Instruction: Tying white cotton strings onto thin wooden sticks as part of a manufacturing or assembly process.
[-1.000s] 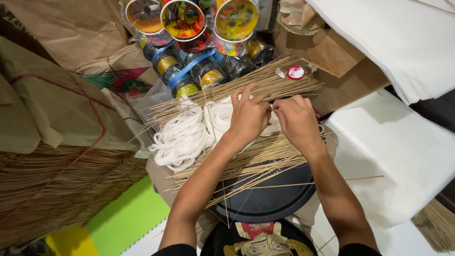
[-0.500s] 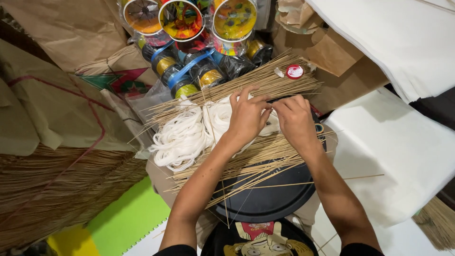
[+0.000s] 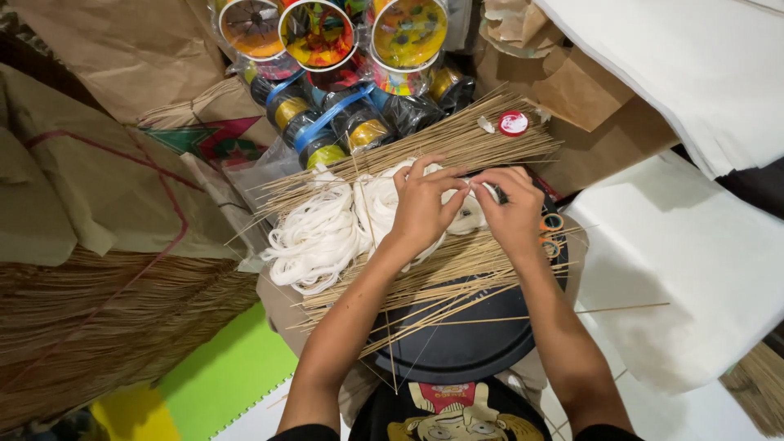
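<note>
My left hand (image 3: pixel 423 206) and my right hand (image 3: pixel 512 211) meet fingertip to fingertip over a pile of white cord loops (image 3: pixel 318 237). Both pinch a bit of the white cord between thumb and fingers. Under the hands lie two loose bundles of thin bamboo sticks: one (image 3: pixel 441 151) beyond the hands, one (image 3: pixel 441 273) nearer me, spread over a round black tray (image 3: pixel 465 351). A small white roll (image 3: pixel 469 219) sits just beneath my fingers.
Coloured round tins and dark jars (image 3: pixel 343 122) stand at the top. Brown paper bags (image 3: pixel 122 57) lie left, white sheets (image 3: pixel 694 245) right. A red-and-white cap (image 3: pixel 513 122) rests on the far sticks. Orange scissor handles (image 3: pixel 552 233) show by my right wrist. Green and yellow boards (image 3: pixel 212 384) lie lower left.
Both hands have drawn closer together over the white cord, and the fingertips now touch. The sticks and tray have not moved.
</note>
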